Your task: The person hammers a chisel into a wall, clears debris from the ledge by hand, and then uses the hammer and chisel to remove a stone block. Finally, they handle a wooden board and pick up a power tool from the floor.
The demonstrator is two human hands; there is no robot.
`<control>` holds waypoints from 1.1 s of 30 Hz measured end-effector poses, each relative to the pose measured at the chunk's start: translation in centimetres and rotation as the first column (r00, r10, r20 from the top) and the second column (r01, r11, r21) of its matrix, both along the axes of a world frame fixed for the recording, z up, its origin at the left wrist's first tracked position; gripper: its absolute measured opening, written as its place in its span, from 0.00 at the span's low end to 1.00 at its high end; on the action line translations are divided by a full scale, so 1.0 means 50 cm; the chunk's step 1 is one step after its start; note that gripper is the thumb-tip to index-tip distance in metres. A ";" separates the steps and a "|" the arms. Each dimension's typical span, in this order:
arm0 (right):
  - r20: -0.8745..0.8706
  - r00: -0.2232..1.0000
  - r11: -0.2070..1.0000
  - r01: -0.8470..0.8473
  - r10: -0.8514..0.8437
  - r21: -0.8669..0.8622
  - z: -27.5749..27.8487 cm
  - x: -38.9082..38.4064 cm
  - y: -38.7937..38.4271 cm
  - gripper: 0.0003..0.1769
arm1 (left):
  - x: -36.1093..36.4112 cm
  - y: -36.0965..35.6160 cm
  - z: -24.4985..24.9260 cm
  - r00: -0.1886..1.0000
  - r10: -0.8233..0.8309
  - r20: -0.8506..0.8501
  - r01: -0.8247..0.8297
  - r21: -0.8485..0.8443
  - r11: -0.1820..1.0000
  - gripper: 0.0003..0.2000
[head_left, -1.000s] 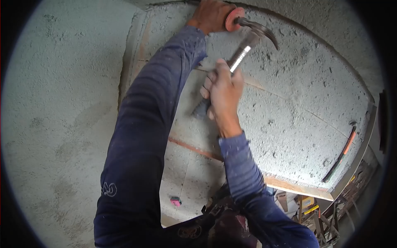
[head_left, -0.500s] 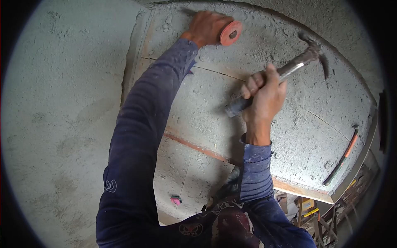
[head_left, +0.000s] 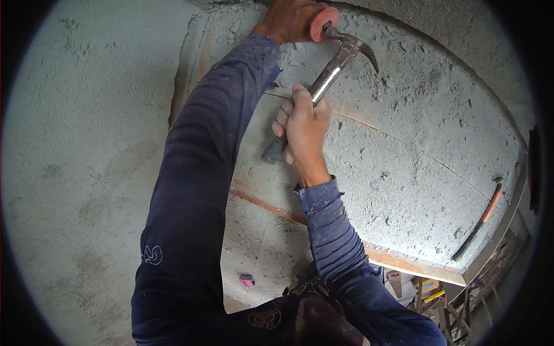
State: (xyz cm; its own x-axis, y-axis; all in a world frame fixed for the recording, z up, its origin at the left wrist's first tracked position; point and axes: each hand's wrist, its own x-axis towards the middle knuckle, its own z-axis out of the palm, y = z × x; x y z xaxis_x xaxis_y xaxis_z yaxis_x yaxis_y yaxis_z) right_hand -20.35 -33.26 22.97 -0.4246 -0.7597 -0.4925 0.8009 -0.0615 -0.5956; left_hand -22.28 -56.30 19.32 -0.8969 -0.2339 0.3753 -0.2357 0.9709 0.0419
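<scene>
Left hand [head_left: 293, 22], outstretched at upper centre, clasps a red-disc-topped tool [head_left: 318, 21]; right hand [head_left: 307, 126], mid-frame, grips a metal-shafted claw hammer [head_left: 330, 79] over pitted grey surface [head_left: 404, 167].

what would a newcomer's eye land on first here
Likely the claw hammer, upper centre, in the right hand, its head at the red disc beside the left hand. Then perhaps the small pink object, lower left of centre, and the orange and black tool, far right.

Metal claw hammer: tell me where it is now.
In the head view's upper middle, the metal claw hammer is in the right hand, its head at the round red guard beside the left hand.
</scene>
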 end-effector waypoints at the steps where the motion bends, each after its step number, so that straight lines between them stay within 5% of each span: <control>1: 0.051 0.995 0.997 -0.082 0.082 -0.001 0.000 -0.014 0.010 0.07 | 0.002 0.002 0.001 1.000 -0.003 -0.004 0.003 -0.010 1.000 0.11; 2: 0.052 0.995 0.996 -0.089 0.089 -0.002 0.000 -0.029 0.010 0.07 | 0.012 0.001 0.002 1.000 0.005 -0.005 -0.005 -0.024 1.000 0.12; 4: 0.068 0.920 0.919 0.390 -0.386 -0.057 0.015 -0.044 0.021 0.07 | 0.026 -0.007 -0.025 1.000 0.007 0.003 -0.007 0.005 1.000 0.12; 7: 0.055 0.854 0.850 0.520 -0.517 -0.082 -0.005 -0.002 -0.018 0.07 | 0.023 -0.011 -0.013 0.999 -0.035 -0.033 0.035 -0.010 0.999 0.12; 8: -0.112 0.979 0.984 0.173 -0.169 0.034 -0.021 0.009 -0.026 0.08 | 0.023 -0.005 -0.003 0.998 -0.037 -0.046 0.037 -0.003 0.999 0.11; 11: -0.048 0.999 1.000 0.001 -0.002 -0.026 0.018 -0.016 -0.010 0.10 | 0.017 0.001 0.001 0.995 -0.041 -0.094 0.039 -0.020 0.999 0.11; 13: -0.005 0.990 0.990 0.138 -0.138 -0.001 0.033 -0.012 0.007 0.10 | 0.038 0.010 -0.018 0.995 -0.016 -0.103 0.015 -0.014 1.000 0.10; 15: 0.087 0.839 0.819 0.543 -0.537 -0.183 0.018 -0.008 -0.015 0.09 | 0.026 -0.012 -0.013 0.999 0.043 0.026 -0.043 0.005 0.999 0.11; 17: 0.028 0.843 0.838 0.538 -0.538 -0.088 -0.015 0.021 -0.035 0.10 | 0.025 -0.015 -0.013 0.996 -0.016 -0.087 0.018 0.016 1.000 0.11; 19: -0.181 0.978 0.995 -0.097 0.100 0.027 -0.003 0.002 -0.028 0.11 | 0.029 -0.003 -0.004 0.993 0.017 -0.119 -0.017 0.001 1.000 0.10; 21: -0.075 0.996 0.999 -0.046 0.048 0.026 0.027 -0.010 -0.016 0.12 | 0.019 -0.023 0.005 0.994 0.031 -0.108 -0.033 -0.019 0.999 0.10; 23: 0.069 0.883 0.880 0.469 -0.464 -0.075 0.047 0.001 -0.005 0.08 | 0.040 -0.006 -0.014 0.995 0.071 -0.074 -0.071 0.005 0.997 0.10; 24: 0.108 0.832 0.820 0.554 -0.543 -0.144 0.037 0.006 -0.017 0.07 | 0.036 -0.017 -0.014 0.996 0.038 -0.086 -0.036 0.020 0.999 0.10; 25: 0.109 0.835 0.821 0.551 -0.540 -0.152 0.026 0.017 -0.025 0.07 | 0.036 -0.020 -0.014 0.995 0.009 -0.096 -0.005 0.045 0.999 0.10; 27: -0.024 0.998 0.996 -0.057 0.059 0.063 -0.001 0.037 -0.044 0.06 | 0.043 -0.029 -0.019 0.987 -0.040 -0.155 0.043 0.016 0.999 0.10; 28: 0.005 0.989 0.989 -0.146 0.146 0.023 -0.014 0.037 -0.043 0.07 | 0.060 -0.027 -0.021 0.991 0.005 -0.132 -0.004 0.007 1.000 0.10; 29: -0.002 0.990 0.989 -0.143 0.143 0.020 -0.024 0.034 -0.035 0.07 | 0.071 -0.033 -0.021 0.992 0.048 -0.116 -0.050 -0.015 0.999 0.11; 32: 0.105 0.938 0.942 0.334 -0.331 -0.013 0.016 0.029 -0.020 0.08 | 0.099 -0.038 -0.025 0.991 0.022 -0.134 -0.028 -0.045 0.999 0.10; 33: 0.106 0.939 0.944 0.331 -0.328 -0.011 0.003 0.042 -0.034 0.08 | 0.099 -0.042 -0.023 0.983 0.008 -0.186 -0.014 -0.030 0.999 0.10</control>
